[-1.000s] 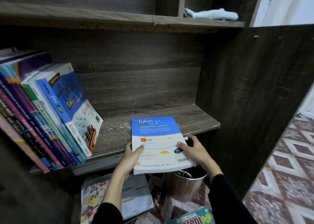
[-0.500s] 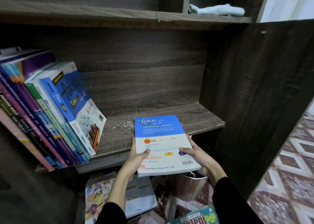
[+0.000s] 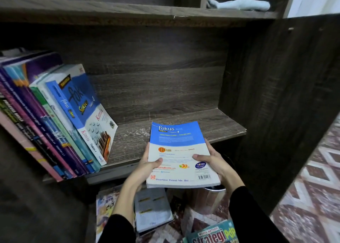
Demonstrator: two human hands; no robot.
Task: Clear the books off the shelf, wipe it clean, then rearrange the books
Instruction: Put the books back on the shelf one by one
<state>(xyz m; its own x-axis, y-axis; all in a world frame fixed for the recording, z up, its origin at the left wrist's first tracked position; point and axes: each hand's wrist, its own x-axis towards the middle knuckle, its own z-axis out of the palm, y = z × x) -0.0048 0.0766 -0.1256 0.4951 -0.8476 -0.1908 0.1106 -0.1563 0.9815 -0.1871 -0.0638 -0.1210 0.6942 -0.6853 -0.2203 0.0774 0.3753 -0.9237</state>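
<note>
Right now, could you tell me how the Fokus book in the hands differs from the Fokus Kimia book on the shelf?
The held book lies nearly flat, back cover up, gripped by the left hand and right hand; the Kimia book stands leaning, front cover showing, untouched. Both are blue-and-white Fokus titles.

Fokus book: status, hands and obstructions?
Left hand and right hand both grip Fokus book, back cover up. Far end over shelf board. Leaning Kimia book to its left, apart.

Teal book (image 3: 211,236) (bottom edge) cut off; bin (image 3: 207,201) mostly hidden
</note>
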